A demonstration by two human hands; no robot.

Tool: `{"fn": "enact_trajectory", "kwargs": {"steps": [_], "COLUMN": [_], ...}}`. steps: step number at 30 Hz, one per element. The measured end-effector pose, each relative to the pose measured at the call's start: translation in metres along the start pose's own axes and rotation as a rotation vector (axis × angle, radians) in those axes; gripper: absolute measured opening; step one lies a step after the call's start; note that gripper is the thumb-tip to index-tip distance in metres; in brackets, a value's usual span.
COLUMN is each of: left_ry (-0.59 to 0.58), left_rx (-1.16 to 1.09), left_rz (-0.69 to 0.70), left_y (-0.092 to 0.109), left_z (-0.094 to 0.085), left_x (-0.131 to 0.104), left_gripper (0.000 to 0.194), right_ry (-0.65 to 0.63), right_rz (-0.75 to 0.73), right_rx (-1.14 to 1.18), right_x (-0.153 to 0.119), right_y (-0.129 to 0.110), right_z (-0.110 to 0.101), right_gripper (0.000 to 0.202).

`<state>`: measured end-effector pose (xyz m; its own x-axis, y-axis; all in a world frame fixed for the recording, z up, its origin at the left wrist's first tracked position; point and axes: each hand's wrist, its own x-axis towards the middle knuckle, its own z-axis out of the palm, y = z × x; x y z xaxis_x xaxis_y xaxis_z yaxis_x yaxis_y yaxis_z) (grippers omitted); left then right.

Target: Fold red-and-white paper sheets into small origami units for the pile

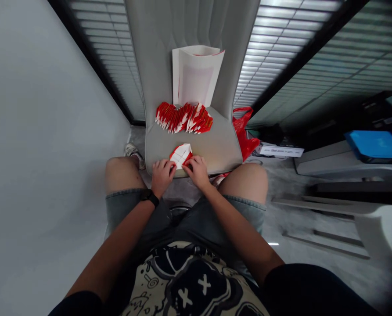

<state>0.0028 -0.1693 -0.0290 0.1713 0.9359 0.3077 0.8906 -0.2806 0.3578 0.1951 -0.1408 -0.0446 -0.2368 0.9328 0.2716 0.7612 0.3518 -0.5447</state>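
A partly folded sheet of red and white paper [181, 154] lies on the front of the grey chair seat [215, 151], its white creased side up and red along its edges. My left hand [163, 174] pinches its lower left corner with curled fingers. On the opposite side, my right hand [197, 170] has thumb and fingers closed on the lower right edge. Behind the sheet, a row of folded red paper pieces [184, 117] with white tips stands packed side by side across the seat.
White paper sheets or a booklet [197, 74] lean on the chair's backrest [156, 48]. A red plastic bag [245, 131] hangs at the seat's right side. Further right are a white box [278, 150], a blue-topped object [376, 145] and a pale chair [363, 219]. A wall [44, 131] stands left.
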Motion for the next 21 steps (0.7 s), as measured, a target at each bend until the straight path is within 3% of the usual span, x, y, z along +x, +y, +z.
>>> {"fn": "enact_trajectory", "kwargs": {"steps": [5,9,14,21], "left_ry": [-0.071,-0.142,-0.177,-0.155], "left_rx": [0.017,0.064,0.118,0.036], "left_rz": [0.111,0.208,0.149,0.061], "left_y": [0.004,0.012,0.025,0.035], "left_z": [-0.008,-0.012,-0.007,-0.007], "left_x": [-0.006,-0.02,-0.039,-0.049], "left_gripper": [0.022,0.036,0.055,0.065], "right_ry": [0.005,0.011,0.048,-0.148], "right_rz": [0.026,0.015,-0.145,-0.239], "right_rx": [0.019,-0.001,-0.04,-0.258], "right_x": [0.002,-0.001,-0.014,-0.026], "right_y": [0.001,0.002,0.007,-0.003], "right_z": [0.001,0.001,0.0,-0.013], "right_gripper": [0.016,0.018,0.02,0.035]}}
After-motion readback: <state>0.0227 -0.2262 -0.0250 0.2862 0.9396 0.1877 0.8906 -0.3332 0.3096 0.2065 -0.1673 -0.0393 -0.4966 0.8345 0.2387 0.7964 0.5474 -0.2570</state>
